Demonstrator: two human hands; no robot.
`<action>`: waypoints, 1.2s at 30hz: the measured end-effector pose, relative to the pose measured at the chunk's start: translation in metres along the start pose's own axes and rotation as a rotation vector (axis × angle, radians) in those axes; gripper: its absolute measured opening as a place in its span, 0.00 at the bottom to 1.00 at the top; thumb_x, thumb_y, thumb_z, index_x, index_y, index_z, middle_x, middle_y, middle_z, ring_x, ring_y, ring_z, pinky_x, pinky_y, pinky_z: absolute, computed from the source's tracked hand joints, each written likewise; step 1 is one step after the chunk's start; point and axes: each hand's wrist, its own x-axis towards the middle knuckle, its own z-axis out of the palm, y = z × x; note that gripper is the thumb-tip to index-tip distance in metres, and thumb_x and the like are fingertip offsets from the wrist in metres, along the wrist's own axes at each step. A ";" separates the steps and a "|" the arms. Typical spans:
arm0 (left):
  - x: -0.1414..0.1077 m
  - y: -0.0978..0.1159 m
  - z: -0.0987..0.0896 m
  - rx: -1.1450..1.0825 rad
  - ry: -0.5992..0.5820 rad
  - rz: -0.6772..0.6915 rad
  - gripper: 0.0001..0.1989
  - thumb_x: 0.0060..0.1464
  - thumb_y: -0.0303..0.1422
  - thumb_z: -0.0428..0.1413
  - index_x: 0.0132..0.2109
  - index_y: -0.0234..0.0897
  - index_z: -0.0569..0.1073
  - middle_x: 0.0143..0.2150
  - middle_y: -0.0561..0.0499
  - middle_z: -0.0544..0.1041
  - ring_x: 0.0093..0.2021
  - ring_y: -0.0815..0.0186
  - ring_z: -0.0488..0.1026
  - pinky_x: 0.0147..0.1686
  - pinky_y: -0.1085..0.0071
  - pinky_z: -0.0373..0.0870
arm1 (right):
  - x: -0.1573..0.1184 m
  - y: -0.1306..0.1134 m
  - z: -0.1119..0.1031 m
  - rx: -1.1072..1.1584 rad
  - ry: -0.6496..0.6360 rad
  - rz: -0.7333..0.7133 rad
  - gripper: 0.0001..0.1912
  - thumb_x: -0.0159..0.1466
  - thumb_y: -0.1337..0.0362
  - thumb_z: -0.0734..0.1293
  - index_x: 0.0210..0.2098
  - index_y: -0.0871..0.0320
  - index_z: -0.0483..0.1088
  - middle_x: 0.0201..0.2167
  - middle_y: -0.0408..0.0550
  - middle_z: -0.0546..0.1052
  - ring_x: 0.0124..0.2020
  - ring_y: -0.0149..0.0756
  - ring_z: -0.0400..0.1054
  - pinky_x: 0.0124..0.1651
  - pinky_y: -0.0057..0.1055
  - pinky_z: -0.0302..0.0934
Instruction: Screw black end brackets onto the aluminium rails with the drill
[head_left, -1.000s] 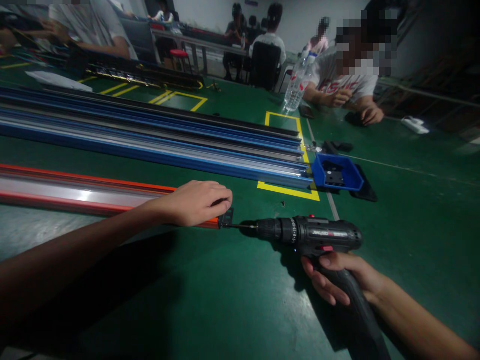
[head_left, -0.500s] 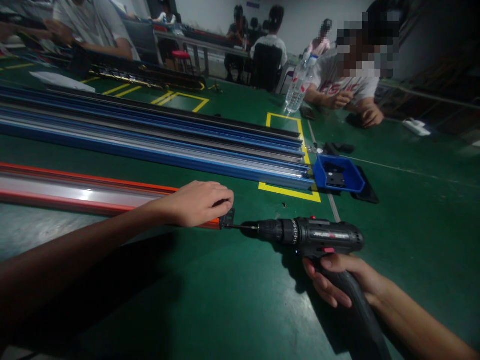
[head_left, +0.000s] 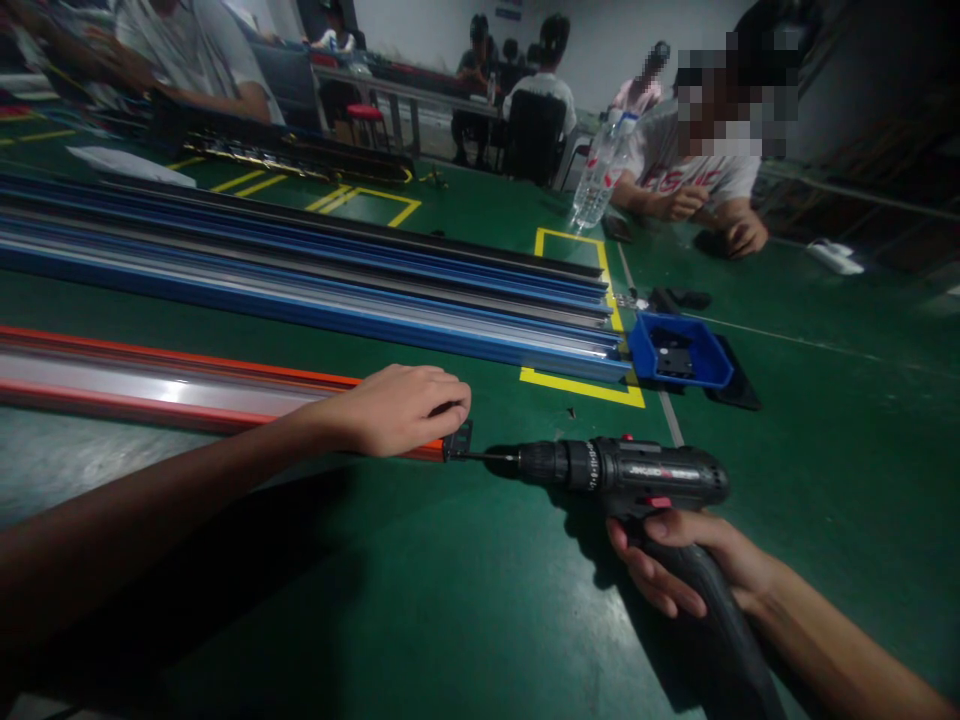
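My right hand (head_left: 679,560) is wrapped round the grip of a black cordless drill (head_left: 637,468). The drill lies level, and its long thin bit (head_left: 484,457) points left, reaching a small black end bracket (head_left: 459,440). That bracket sits at the right end of an orange-edged metal profile (head_left: 180,388). Over this end my left hand (head_left: 409,408) is closed, its fingers curled down on the profile beside the bracket. Its fingertips and part of the profile's end are hidden.
Several long blue and black profiles (head_left: 315,270) lie behind the orange one. A blue bin (head_left: 686,350) with black parts stands right of them. Clear plastic bottles (head_left: 596,175) and a person (head_left: 697,180) are across the green table (head_left: 480,600).
Both hands, the drill and the orange profile hold nearly the same place. The whole view has shifted very slightly. At the far left, a co-worker's arm has moved.
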 end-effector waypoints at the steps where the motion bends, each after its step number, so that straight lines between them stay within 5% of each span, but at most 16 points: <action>1: 0.000 0.000 0.000 0.002 0.000 -0.001 0.16 0.69 0.42 0.43 0.43 0.43 0.74 0.42 0.52 0.78 0.44 0.61 0.71 0.39 0.66 0.58 | 0.000 0.000 0.000 -0.001 -0.001 -0.001 0.14 0.66 0.61 0.68 0.44 0.68 0.77 0.28 0.47 0.78 0.15 0.21 0.64 0.27 0.23 0.69; 36: -0.001 0.001 -0.002 0.003 -0.007 -0.005 0.17 0.70 0.42 0.43 0.44 0.43 0.74 0.43 0.51 0.78 0.44 0.61 0.72 0.39 0.66 0.59 | 0.001 0.001 -0.006 -0.006 -0.028 0.000 0.16 0.68 0.59 0.68 0.46 0.66 0.78 0.32 0.52 0.78 0.15 0.22 0.64 0.27 0.24 0.69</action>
